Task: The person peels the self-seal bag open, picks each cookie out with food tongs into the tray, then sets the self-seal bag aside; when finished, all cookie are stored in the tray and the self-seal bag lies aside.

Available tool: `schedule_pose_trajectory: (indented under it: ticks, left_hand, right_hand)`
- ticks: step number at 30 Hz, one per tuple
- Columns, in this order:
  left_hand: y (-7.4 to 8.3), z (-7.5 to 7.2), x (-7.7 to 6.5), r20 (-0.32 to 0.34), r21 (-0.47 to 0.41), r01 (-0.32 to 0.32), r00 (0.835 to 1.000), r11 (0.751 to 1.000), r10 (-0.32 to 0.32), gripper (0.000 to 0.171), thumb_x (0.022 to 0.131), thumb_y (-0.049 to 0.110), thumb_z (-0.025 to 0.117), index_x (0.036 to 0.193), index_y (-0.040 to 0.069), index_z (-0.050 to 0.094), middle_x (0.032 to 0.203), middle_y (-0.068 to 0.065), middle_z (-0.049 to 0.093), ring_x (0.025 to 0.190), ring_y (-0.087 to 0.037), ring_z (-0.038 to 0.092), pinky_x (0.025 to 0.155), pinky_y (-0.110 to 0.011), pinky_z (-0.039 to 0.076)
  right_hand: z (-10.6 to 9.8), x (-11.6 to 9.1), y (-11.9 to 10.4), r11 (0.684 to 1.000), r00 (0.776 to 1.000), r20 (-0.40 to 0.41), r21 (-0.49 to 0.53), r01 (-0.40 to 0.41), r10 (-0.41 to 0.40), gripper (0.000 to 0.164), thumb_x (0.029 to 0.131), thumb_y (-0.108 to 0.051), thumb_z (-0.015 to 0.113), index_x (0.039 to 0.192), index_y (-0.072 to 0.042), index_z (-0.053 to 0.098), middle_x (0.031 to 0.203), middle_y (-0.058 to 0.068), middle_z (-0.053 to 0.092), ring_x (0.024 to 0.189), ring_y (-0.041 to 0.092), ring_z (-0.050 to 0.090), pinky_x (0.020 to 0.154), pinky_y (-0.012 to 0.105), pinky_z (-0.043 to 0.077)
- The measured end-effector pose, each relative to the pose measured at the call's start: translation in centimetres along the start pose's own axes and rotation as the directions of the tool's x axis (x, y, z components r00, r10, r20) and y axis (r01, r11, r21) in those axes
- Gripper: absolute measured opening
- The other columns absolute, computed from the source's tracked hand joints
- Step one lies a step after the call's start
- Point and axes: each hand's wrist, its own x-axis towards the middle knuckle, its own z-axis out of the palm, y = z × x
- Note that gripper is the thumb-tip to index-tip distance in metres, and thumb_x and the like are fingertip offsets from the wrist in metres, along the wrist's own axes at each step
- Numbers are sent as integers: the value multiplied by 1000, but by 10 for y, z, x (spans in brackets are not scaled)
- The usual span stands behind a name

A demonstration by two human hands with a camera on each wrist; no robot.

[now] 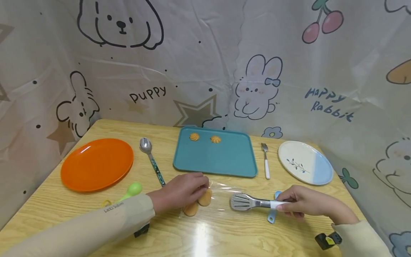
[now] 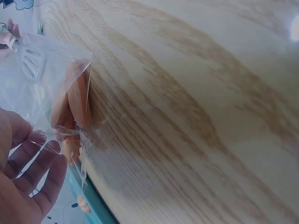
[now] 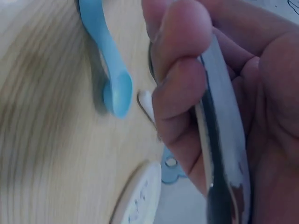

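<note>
- Left hand (image 1: 183, 191): thumb and fingers nearly together, pinching one clear bag (image 1: 221, 199), near middle, at least two cookies (image 1: 204, 198) inside.
- Right hand (image 1: 305, 203): curled round one pair of tongs (image 1: 244, 202), its head at the bag's right part.
- One tray (image 1: 215, 157), far middle, bearing two biscuits (image 1: 215, 139).
- Two plates: orange plate (image 1: 97, 165) left, white-blue plate (image 1: 305, 162) right.
- One fork (image 1: 266, 160), right of the tray.
- Three spoons: metal spoon (image 1: 155, 165), green spoon (image 1: 133, 190), blue spoon (image 1: 272, 216).
</note>
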Motion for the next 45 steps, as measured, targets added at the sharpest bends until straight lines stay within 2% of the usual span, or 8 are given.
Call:
schedule_pose_trajectory:
  ticks: [5, 11, 13, 21, 30, 38, 42, 45]
  left_hand:
    - [0, 1, 1, 10, -3, 8, 1000, 1000, -8, 13, 100, 25, 53, 100, 20, 65, 95, 9, 63, 81, 0, 56, 71, -18, 50]
    - [1, 1, 2, 2, -5, 16, 1000, 1000, -16, 13, 100, 24, 53, 100, 20, 65, 93, 10, 62, 78, 0, 54, 69, -18, 49]
    - [2, 1, 2, -3, -3, 12, 1000, 1000, -12, 13, 100, 24, 53, 99, 19, 65, 92, 10, 61, 77, 0, 53, 68, -17, 49]
    - [4, 1, 4, 5, -14, 5, 1000, 1000, -4, 11, 100, 24, 54, 99, 19, 64, 91, 10, 60, 74, 1, 51, 65, -15, 47]
    - [4, 2, 4, 7, -11, 9, 1000, 1000, -9, 12, 100, 23, 53, 97, 19, 64, 89, 11, 59, 74, 0, 51, 65, -16, 47]
    - [0, 3, 3, 1, -14, 16, 1000, 1000, -16, 11, 100, 23, 54, 98, 19, 64, 92, 10, 61, 75, 0, 53, 65, -15, 47]
    - [-2, 4, 2, 3, -7, 19, 1000, 1000, -19, 12, 100, 23, 53, 97, 19, 63, 91, 11, 60, 74, 0, 52, 65, -16, 47]
    - [-3, 5, 2, -2, 2, 13, 1000, 1000, -13, 12, 100, 24, 53, 97, 20, 63, 90, 11, 59, 74, 0, 52, 65, -16, 47]
  right_hand:
    - [5, 21, -2, 1000, 1000, 4, -29, 1, -1, 25, 99, -23, 54, 93, -2, 67, 64, 26, 55, 41, 8, 46, 38, 32, 43]
    - [10, 43, -7, 997, 999, 4, -67, 32, -32, 24, 99, -25, 55, 95, -5, 68, 68, 25, 59, 43, 34, 47, 38, 37, 46]
    - [12, 49, -9, 997, 1000, 5, -76, 26, -26, 26, 99, -27, 55, 95, -6, 68, 68, 25, 59, 45, 38, 47, 39, 36, 46]
    - [15, 63, -16, 997, 1000, 10, -74, 8, -7, 27, 98, -30, 56, 93, -6, 68, 69, 27, 58, 48, 44, 49, 40, 31, 48]
    - [20, 70, -16, 999, 1000, 14, -39, 20, -19, 26, 98, -27, 57, 97, -4, 69, 73, 30, 61, 50, 50, 50, 40, 40, 49]
    - [18, 52, -7, 998, 998, 8, 9, 60, -60, 25, 99, -23, 55, 96, -2, 67, 71, 30, 58, 47, 40, 48, 42, 35, 49]
    - [17, 36, 1, 998, 999, -2, 44, 36, -36, 25, 100, -21, 54, 97, 1, 66, 73, 32, 59, 42, 19, 50, 41, 34, 47]
    - [16, 22, 5, 998, 1000, -24, 70, -2, 4, 25, 100, -20, 53, 102, 0, 67, 75, 34, 57, 48, 4, 52, 40, 33, 45]
